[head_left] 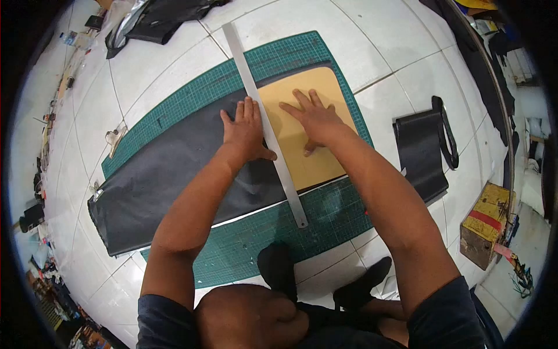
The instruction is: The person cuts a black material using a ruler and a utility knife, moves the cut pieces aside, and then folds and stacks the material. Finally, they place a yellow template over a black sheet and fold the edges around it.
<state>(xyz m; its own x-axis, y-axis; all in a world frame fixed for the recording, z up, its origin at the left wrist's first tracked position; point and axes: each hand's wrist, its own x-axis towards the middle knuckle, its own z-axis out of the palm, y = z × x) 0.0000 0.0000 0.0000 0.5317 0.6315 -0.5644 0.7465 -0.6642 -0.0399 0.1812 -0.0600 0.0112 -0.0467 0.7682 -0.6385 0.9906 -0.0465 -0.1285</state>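
A long metal ruler (281, 166) lies across a sheet of black material (174, 168), along the left edge of a tan board with rounded corners (305, 166). My left hand (247, 131) rests on the black sheet with its fingers stretched out, its thumb reaching over the ruler. On the tan board my right hand (317, 122) lies flat, fingers spread. Beneath the sheet and board is a green cutting mat (238, 253) marked with a grid. What lies under my palms is hidden.
White floor tiles (372, 49) surround the mat. At the right are a folded black piece with a strap (421, 151) and a worn yellow box with a red band (485, 224). More black material (168, 20) lies at the top left. My feet are at the mat's near edge.
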